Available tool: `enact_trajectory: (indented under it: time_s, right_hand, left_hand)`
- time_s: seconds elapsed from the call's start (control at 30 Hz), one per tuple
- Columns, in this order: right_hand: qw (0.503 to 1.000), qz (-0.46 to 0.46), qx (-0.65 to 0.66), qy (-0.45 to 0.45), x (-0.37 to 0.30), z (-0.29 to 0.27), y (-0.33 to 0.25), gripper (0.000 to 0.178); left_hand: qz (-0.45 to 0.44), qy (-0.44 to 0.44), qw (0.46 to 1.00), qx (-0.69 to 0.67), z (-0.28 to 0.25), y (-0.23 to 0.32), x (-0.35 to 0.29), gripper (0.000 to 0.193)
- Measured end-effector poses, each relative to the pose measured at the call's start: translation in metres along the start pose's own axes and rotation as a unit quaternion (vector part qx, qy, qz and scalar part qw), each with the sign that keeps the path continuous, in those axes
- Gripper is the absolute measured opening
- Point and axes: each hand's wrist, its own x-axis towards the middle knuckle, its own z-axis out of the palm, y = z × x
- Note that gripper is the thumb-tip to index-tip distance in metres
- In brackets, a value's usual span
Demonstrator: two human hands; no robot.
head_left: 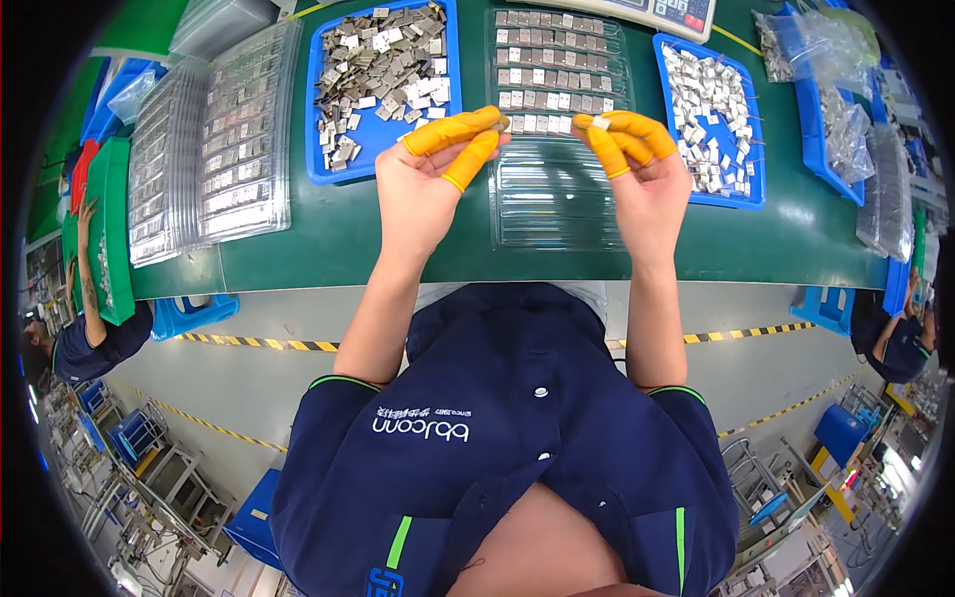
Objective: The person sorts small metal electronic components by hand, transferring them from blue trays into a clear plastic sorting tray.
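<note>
Yellow finger cots cover several fingertips on both hands. My left hand (pixel 433 164) is closed in a pinch, with a small grey metal piece (pixel 504 123) at the fingertips. A small white connector piece (pixel 601 123) sits in the closed fingers of my right hand (pixel 647 174). Both hands hover over a clear plastic tray (pixel 557 214), whose far half carries rows of small silver-and-white pieces (pixel 552 78). Left of it, a blue bin (pixel 343 174) holds many loose metal pieces (pixel 383 55). Many white connector pieces (pixel 706 90) lie in another blue bin (pixel 731 199) on the right.
Stacked clear trays (pixel 244 139) filled with pieces stand at the left. A scale (pixel 667 12) is at the back. Plastic bags (pixel 836 50) and another blue bin (pixel 821 149) occupy the right side. A co-worker's arm (pixel 92 289) reaches to a green bin (pixel 116 229) at far left.
</note>
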Motion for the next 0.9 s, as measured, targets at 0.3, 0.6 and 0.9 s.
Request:
enact_trajectory:
  time_s: [0.3, 0.6, 0.9]
  right_hand:
    - [0.994, 0.069, 0.040, -0.078, -0.003, 0.017, -0.002, 0.019]
    - [0.999, 0.038, -0.009, -0.011, -0.008, 0.024, 0.008, 0.020]
    - [0.963, -0.102, -0.244, -0.052, -0.008, 0.016, -0.006, 0.019]
  left_hand:
    - [0.001, -0.006, 1.000, -0.027, 0.002, -0.010, 0.000, 0.021]
    - [-0.044, -0.023, 0.998, -0.046, 0.006, -0.014, -0.003, 0.022]
    - [-0.068, 0.023, 0.997, -0.025, 0.003, -0.018, -0.008, 0.021]
